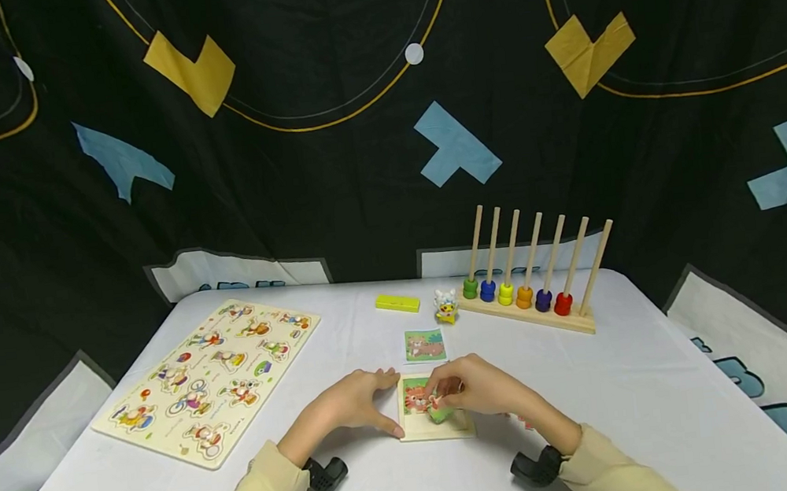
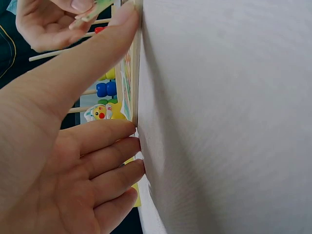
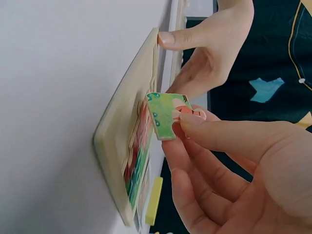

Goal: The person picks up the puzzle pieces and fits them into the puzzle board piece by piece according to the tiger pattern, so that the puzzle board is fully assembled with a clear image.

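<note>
A small wooden jigsaw tray (image 1: 422,434) lies on the white table, with part of a red animal picture fitted in its far side. Just above it, my right hand (image 1: 484,387) pinches a green puzzle piece (image 3: 163,114) with a bit of red on it between thumb and fingers. My left hand (image 1: 353,403) is spread along the tray's left edge; its thumb touches the near corner and its fingertips rest by the far end. Beyond the tray lies a picture card (image 1: 425,347) showing an animal. Partly hidden under the right forearm is a reddish scrap (image 1: 526,423), perhaps another piece.
To the left lies a large animal picture board (image 1: 207,378). Toward the back are a yellow block (image 1: 397,303), a small figurine (image 1: 445,307) and a wooden peg rack (image 1: 543,316) with coloured beads. A dark curtain (image 1: 360,193) hangs behind the table.
</note>
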Available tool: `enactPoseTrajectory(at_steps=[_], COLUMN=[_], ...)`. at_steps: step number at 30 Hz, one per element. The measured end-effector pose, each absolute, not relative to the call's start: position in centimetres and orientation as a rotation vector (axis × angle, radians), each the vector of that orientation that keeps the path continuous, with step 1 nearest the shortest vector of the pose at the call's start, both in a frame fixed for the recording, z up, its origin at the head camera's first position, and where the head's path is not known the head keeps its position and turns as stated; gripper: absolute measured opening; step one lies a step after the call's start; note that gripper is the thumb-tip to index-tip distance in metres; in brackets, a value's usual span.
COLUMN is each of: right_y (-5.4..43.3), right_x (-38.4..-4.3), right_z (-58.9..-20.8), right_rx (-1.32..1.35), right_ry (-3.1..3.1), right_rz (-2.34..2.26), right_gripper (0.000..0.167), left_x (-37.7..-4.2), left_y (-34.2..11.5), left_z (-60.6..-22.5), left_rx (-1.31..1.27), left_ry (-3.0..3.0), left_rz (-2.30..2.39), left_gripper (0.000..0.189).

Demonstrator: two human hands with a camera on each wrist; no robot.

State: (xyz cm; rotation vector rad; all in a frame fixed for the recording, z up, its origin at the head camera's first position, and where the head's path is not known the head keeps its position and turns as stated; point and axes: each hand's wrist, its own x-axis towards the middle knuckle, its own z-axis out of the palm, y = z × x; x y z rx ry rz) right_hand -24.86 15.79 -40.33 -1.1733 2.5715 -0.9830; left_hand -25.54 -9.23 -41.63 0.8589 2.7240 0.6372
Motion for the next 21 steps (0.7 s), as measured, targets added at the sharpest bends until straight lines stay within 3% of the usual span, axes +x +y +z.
enactPoseTrajectory(at_steps=[21], right_y=[12.8], right_x=[-25.0], right_z=[-41.2], right_rx=[-1.101], right_ry=[2.513], right_rz=[-1.062], right_gripper=[0.014], left_x=[-25.7], left_y=[-9.3], left_z=[-41.6], left_rx=[0.875], left_ry=[2.731], left_rz=[0.612], left_gripper=[0.094])
